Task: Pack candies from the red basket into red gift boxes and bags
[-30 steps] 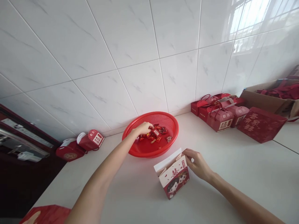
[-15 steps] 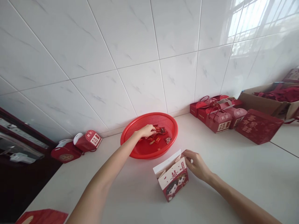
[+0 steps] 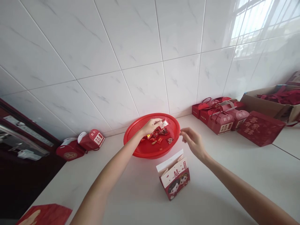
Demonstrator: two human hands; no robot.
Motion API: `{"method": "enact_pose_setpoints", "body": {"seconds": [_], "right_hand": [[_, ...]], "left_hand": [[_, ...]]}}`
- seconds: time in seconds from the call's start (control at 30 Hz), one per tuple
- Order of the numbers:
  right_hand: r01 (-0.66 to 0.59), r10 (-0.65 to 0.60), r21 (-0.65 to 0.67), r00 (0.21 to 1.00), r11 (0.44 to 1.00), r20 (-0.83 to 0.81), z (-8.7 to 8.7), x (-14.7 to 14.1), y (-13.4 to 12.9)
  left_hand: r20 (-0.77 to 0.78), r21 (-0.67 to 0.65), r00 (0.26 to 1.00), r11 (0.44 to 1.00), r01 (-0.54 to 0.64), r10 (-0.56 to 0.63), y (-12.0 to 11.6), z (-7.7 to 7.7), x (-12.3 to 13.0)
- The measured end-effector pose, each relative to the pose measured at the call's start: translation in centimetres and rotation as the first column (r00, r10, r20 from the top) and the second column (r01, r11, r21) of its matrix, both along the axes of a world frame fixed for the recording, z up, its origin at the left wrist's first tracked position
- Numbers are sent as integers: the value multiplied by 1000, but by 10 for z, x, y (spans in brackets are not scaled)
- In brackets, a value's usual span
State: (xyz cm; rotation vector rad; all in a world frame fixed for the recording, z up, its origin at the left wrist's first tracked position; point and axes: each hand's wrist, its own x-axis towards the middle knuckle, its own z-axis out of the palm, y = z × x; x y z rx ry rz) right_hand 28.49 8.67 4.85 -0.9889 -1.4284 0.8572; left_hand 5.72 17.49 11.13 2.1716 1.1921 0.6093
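Your left hand [image 3: 152, 126] pinches a small packet [image 3: 165, 124] above the wrapped pieces [image 3: 160, 139] in the red basket [image 3: 150, 154]. Your right hand [image 3: 194, 143], its fingers loosely curled and parted, hangs near the basket's right rim, while the open-topped box [image 3: 177, 180] stands upright on the bench [image 3: 131, 197] just in front of the basket.

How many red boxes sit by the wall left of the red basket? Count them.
2: a darker red box farther left and a lighter red box beside it, nearer the red basket. Others may be hidden behind.
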Motion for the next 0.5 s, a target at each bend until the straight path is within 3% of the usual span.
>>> {"method": "enact_pose_setpoints", "body": {"seconds": [0.07, 0.13, 0.27, 0.37, 0.5], "right_hand": [[43, -42, 25, 998, 999, -36, 19, -11, 22], [47, -51, -40, 992, 998, -111, 32, -23, 40], [-144, 59, -187, 915, 972, -399, 39, -45, 60], [-113, -10, -203, 851, 973, -526, 36, -53, 70], [-134, -68, -250, 748, 959, -660, 34, -57, 86]], "left_hand": [[74, 26, 997, 999, 29, -31, -4, 6, 9], [146, 29, 987, 998, 64, -68, -6, 9, 16], [236, 20, 972, 1000, -5, 0, -3, 5, 19], [133, -22, 988, 997, -78, 81, 5, -5, 8], [-129, -113, 988, 988, -102, 88, 17, -17, -17]]}}
